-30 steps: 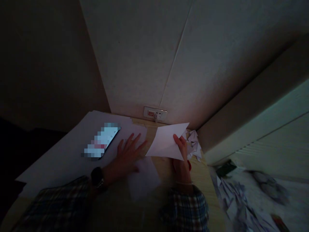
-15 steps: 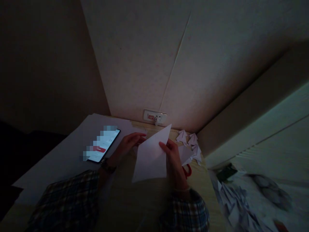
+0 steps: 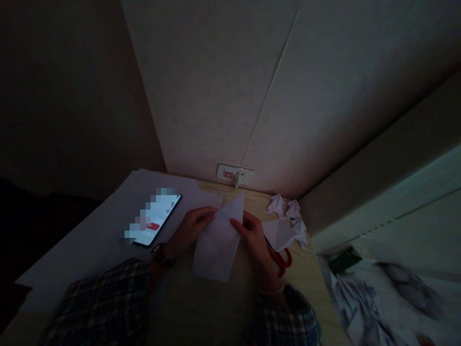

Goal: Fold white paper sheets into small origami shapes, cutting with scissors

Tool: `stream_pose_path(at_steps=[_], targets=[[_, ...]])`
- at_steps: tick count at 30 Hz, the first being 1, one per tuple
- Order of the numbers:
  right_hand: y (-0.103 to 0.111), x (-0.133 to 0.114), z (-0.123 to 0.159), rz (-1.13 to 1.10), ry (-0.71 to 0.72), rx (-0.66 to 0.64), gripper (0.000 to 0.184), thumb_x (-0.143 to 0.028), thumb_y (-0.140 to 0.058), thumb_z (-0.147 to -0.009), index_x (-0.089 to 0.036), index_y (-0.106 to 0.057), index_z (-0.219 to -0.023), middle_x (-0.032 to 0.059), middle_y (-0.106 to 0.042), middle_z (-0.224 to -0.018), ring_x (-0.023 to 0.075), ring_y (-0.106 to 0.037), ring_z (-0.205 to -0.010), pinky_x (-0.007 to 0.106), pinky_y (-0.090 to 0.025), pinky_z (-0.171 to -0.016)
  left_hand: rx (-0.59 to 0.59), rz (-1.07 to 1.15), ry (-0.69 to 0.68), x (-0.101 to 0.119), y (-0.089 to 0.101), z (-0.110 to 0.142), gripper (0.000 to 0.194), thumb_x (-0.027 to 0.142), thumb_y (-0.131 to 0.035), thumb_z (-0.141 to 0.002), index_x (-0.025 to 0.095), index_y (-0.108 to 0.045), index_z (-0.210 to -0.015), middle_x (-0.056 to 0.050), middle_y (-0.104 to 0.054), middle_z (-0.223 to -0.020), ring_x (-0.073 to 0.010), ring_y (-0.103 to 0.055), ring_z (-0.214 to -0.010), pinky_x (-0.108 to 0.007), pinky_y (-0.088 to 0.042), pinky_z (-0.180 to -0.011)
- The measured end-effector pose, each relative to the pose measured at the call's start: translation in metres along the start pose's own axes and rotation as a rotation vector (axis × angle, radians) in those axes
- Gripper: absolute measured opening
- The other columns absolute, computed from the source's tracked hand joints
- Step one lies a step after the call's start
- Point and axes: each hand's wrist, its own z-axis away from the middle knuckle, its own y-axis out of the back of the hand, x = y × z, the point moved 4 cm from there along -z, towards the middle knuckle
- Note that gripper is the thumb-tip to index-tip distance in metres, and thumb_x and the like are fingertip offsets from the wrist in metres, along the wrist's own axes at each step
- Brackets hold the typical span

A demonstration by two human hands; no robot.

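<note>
We count two hands, one bare left hand (image 3: 192, 226) and one bare right hand (image 3: 254, 235), with one creased white paper sheet (image 3: 218, 247) between them. We see one pale wood-grain counter (image 3: 306, 283), one black-edged rectangular phone (image 3: 153, 230), one pair of red-handled scissors (image 3: 282, 265), three small folded white paper shapes (image 3: 292, 210) and one loose white paper piece (image 3: 279, 233). We find one white rectangular wall socket plate (image 3: 223, 172) with one pale plug (image 3: 236, 180). The large white paper sheets (image 3: 108, 235) overlap and the heap of folded white papers (image 3: 356, 307) blurs together, so we cannot number either.
</note>
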Motion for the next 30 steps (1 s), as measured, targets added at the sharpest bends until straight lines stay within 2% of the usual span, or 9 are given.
stream_pose_path(at_steps=[3,6,8,12,17,21,24,27,30], targets=[[0.000,0.000,0.000,0.016,0.008,0.018,0.016,-0.032,-0.072,-0.075,-0.020,-0.072,-0.085,0.0012,-0.071,-0.080,0.0180,-0.059,-0.071,0.027,-0.047,-0.064,0.035,0.010,0.009,-0.004,0.001,0.000,0.019,0.037,-0.063,-0.069,0.019,-0.065,-0.064,-0.002,-0.068,-0.067,-0.0196,-0.062,-0.068,-0.027,-0.047,-0.062],[-0.001,-0.002,0.002,0.000,0.017,-0.008,0.017,-0.032,-0.070,-0.077,-0.021,-0.072,-0.089,0.0016,-0.071,-0.085,0.0192,-0.060,-0.075,0.028,-0.048,-0.067,0.088,-0.005,0.041,-0.006,0.003,0.001,0.029,0.043,-0.062,-0.070,0.019,-0.058,-0.055,0.001,-0.059,-0.055,-0.0163,-0.055,-0.056,-0.025,-0.041,-0.052],[-0.002,-0.002,0.003,0.027,0.012,-0.027,0.018,-0.032,-0.070,-0.077,-0.021,-0.073,-0.090,0.0017,-0.071,-0.085,0.0193,-0.061,-0.075,0.028,-0.048,-0.068,0.077,0.006,0.032,-0.004,0.002,0.002,0.027,0.042,-0.062,-0.070,0.018,-0.061,-0.059,-0.001,-0.064,-0.061,-0.0177,-0.058,-0.061,-0.025,-0.044,-0.055],[-0.003,0.001,0.003,0.070,-0.002,-0.051,0.018,-0.034,-0.071,-0.077,-0.021,-0.073,-0.088,0.0014,-0.071,-0.083,0.0187,-0.060,-0.072,0.028,-0.047,-0.066,0.024,0.055,0.043,-0.001,-0.001,0.002,0.025,0.038,-0.063,-0.069,0.018,-0.069,-0.081,-0.003,-0.071,-0.074,-0.0201,-0.063,-0.069,-0.026,-0.047,-0.060],[-0.006,0.003,0.002,0.095,-0.021,-0.113,0.019,-0.036,-0.071,-0.077,-0.021,-0.073,-0.088,0.0011,-0.072,-0.084,0.0189,-0.061,-0.073,0.028,-0.047,-0.067,0.069,-0.007,0.049,-0.003,0.001,0.003,0.024,0.040,-0.064,-0.069,0.019,-0.058,-0.057,0.002,-0.059,-0.055,-0.0151,-0.055,-0.056,-0.023,-0.040,-0.051],[-0.005,0.005,0.001,0.083,-0.046,-0.131,0.018,-0.035,-0.070,-0.077,-0.020,-0.073,-0.086,0.0007,-0.072,-0.082,0.0185,-0.062,-0.071,0.027,-0.047,-0.064,0.047,-0.025,0.040,-0.002,0.001,0.003,0.025,0.040,-0.063,-0.069,0.019,-0.058,-0.058,0.003,-0.057,-0.054,-0.0143,-0.053,-0.053,-0.022,-0.038,-0.050],[-0.006,0.004,0.001,0.021,-0.049,-0.139,0.021,-0.035,-0.071,-0.075,-0.021,-0.072,-0.091,0.0016,-0.073,-0.087,0.0200,-0.063,-0.076,0.030,-0.050,-0.070,0.030,-0.026,0.039,-0.002,0.001,0.002,0.025,0.039,-0.064,-0.069,0.019,-0.059,-0.057,0.003,-0.059,-0.054,-0.0146,-0.054,-0.054,-0.023,-0.039,-0.051],[-0.006,0.005,0.000,-0.013,-0.064,-0.096,0.024,-0.032,-0.071,-0.073,-0.022,-0.071,-0.094,0.0015,-0.073,-0.089,0.0201,-0.064,-0.077,0.031,-0.050,-0.073,-0.005,-0.028,0.043,-0.004,-0.003,0.003,0.024,0.039,-0.065,-0.070,0.019,-0.061,-0.058,0.002,-0.061,-0.056,-0.0150,-0.055,-0.055,-0.023,-0.040,-0.052],[-0.003,0.008,-0.001,0.015,-0.071,0.015,0.019,-0.032,-0.072,-0.071,-0.019,-0.070,-0.085,0.0016,-0.071,-0.080,0.0185,-0.061,-0.069,0.029,-0.049,-0.064,-0.046,-0.035,0.060,-0.007,-0.008,0.005,0.024,0.040,-0.066,-0.070,0.018,-0.064,-0.060,0.002,-0.062,-0.056,-0.0151,-0.056,-0.054,-0.023,-0.038,-0.050]])
